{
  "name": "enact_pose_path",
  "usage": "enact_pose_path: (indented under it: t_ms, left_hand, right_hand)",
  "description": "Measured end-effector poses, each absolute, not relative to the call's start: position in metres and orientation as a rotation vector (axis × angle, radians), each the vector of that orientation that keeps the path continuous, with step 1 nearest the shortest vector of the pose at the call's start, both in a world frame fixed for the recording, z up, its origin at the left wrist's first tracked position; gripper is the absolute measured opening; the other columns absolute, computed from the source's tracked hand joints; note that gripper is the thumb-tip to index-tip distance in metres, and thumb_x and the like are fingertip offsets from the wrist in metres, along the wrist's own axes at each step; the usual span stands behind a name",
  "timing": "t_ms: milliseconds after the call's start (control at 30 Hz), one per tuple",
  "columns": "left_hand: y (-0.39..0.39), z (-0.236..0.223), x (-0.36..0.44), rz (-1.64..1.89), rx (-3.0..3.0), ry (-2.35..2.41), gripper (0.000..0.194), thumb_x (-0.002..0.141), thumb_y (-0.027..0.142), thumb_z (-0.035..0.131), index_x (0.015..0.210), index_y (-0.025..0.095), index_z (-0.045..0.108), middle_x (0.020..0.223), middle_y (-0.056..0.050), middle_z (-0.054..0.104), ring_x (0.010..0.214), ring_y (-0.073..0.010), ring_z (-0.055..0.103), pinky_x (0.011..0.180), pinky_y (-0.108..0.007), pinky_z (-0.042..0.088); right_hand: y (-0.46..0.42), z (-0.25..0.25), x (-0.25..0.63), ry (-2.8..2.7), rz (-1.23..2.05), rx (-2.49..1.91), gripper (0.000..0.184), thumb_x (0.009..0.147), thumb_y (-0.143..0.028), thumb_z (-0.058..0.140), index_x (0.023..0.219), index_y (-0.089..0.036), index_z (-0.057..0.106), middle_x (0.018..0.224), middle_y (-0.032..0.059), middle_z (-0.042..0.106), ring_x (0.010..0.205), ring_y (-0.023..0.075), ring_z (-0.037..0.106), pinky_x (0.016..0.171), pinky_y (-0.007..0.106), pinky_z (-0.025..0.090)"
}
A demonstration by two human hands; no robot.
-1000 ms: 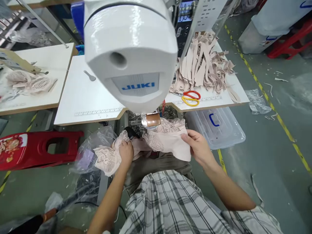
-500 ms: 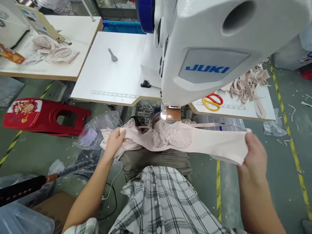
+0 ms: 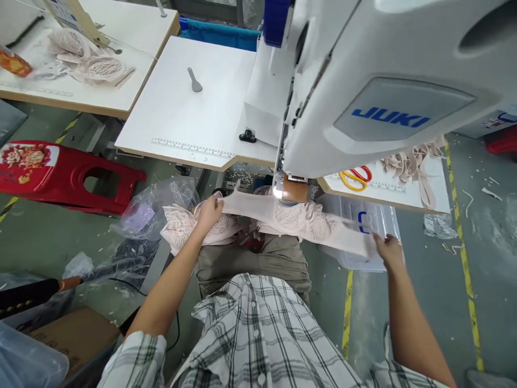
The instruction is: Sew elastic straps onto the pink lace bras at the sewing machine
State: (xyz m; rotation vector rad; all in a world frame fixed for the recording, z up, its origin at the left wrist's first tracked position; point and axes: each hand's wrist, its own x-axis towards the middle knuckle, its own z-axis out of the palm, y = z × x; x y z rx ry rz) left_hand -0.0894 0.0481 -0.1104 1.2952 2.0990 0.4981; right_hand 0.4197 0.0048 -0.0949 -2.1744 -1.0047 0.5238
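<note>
A pale pink lace bra (image 3: pixel 299 218) is stretched sideways over my lap, just below the presser area of a white JUKI sewing machine (image 3: pixel 363 91). My left hand (image 3: pixel 209 211) pinches the garment's left end, above a bunched lace cup (image 3: pixel 180 229). My right hand (image 3: pixel 388 250) grips the right end, low and to the right, over a clear plastic bin (image 3: pixel 382 218). Both hands are closed on the fabric.
White sewing table (image 3: pixel 189 124) with a printed ruler and a grey tool (image 3: pixel 194 81). Red and yellow scissors (image 3: pixel 355 178) and beige strips (image 3: pixel 412 161) lie at right. A red stool (image 3: pixel 64 175) and plastic bags (image 3: pixel 149 210) are on the floor at left. More lace pieces (image 3: pixel 89 62) rest on a far table.
The view has shifted. My right hand has dropped lower and nearer the clear bin, still pulling the bra's end. My left hand has moved slightly right and regripped the left end.
</note>
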Motion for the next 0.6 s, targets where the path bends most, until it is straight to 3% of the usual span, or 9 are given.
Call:
enact_pose_path:
  t_ms: [100,167,300,400,600]
  left_hand:
    - [0.028,-0.114,-0.112,0.393,1.265,2.269,0.025,0.086,0.029,0.054,0.106,0.014,0.061,0.106,-0.013,0.07,0.104,-0.028,0.065,0.09,-0.035,0.048]
    - [0.007,-0.109,-0.138,0.299,1.185,2.436,0.031,0.091,0.031,0.045,0.112,0.014,0.059,0.116,-0.017,0.068,0.112,-0.0297,0.062,0.092,-0.037,0.047]
    - [-0.036,-0.1,-0.181,0.02,0.971,2.631,0.037,0.09,0.045,0.048,0.094,0.012,0.065,0.097,-0.023,0.071,0.098,-0.0378,0.067,0.077,-0.04,0.05]
    - [-0.058,-0.101,-0.189,-0.09,0.968,2.602,0.038,0.09,0.045,0.047,0.076,0.015,0.066,0.08,-0.019,0.072,0.087,-0.0358,0.07,0.07,-0.036,0.049]
    - [-0.072,-0.096,-0.18,-0.124,1.077,2.635,0.044,0.097,0.036,0.033,0.09,0.011,0.069,0.099,-0.023,0.071,0.101,-0.0357,0.067,0.082,-0.04,0.05]
  right_hand:
    - [0.02,-0.118,0.37,-1.17,0.612,-2.087,0.046,0.053,-0.054,0.078,0.076,-0.025,0.052,0.091,0.0137,0.064,0.111,0.0391,0.056,0.098,0.058,0.044]
    - [0.026,-0.126,0.325,-1.341,0.736,-1.94,0.05,0.059,-0.058,0.075,0.091,-0.022,0.06,0.105,0.0142,0.065,0.113,0.0347,0.057,0.1,0.055,0.046]
    - [0.026,-0.116,0.232,-1.698,1.073,-1.536,0.042,0.081,-0.054,0.062,0.106,-0.021,0.063,0.105,0.0117,0.068,0.099,0.0257,0.065,0.092,0.047,0.053]
    - [0.025,-0.099,0.173,-1.957,1.386,-1.301,0.033,0.091,-0.048,0.054,0.108,-0.022,0.066,0.102,0.0101,0.071,0.092,0.0236,0.068,0.08,0.04,0.055]
    - [0.018,-0.086,0.111,-2.37,1.481,-0.99,0.033,0.097,-0.045,0.048,0.104,-0.022,0.071,0.102,0.0103,0.071,0.094,0.0238,0.067,0.08,0.039,0.052]
